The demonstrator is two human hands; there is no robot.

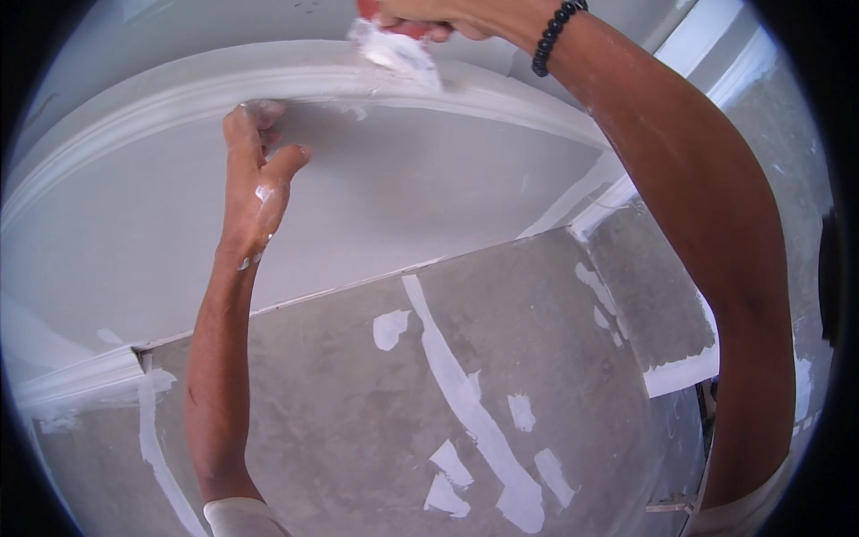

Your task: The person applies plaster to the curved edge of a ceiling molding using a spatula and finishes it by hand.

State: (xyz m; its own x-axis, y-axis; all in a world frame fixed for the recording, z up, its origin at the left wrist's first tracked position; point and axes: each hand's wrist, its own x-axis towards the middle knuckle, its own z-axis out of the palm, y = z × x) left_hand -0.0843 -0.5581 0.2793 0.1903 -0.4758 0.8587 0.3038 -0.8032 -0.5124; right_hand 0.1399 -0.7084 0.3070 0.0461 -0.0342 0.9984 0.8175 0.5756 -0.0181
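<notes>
My right hand (429, 22) grips a red tool (369, 9), whose blade is loaded with white compound (398, 54), just above the curved white moulding (483, 94) at the top of the view. Left of it, my left hand (264, 157) rests its fingertips at the moulding's lower edge, thumb spread apart. White smears mark the back of that hand and its wrist. A pale grey panel (420, 179) spans the area below the moulding. My right wrist wears a black bead bracelet.
A grey concrete surface (313, 403) fills the lower view, with white patched strips and blotches. Straight white moulding pieces (72, 378) meet its corners at left and right. A dark opening (707, 403) shows behind my right forearm, and a dark object (827, 277) at the right rim.
</notes>
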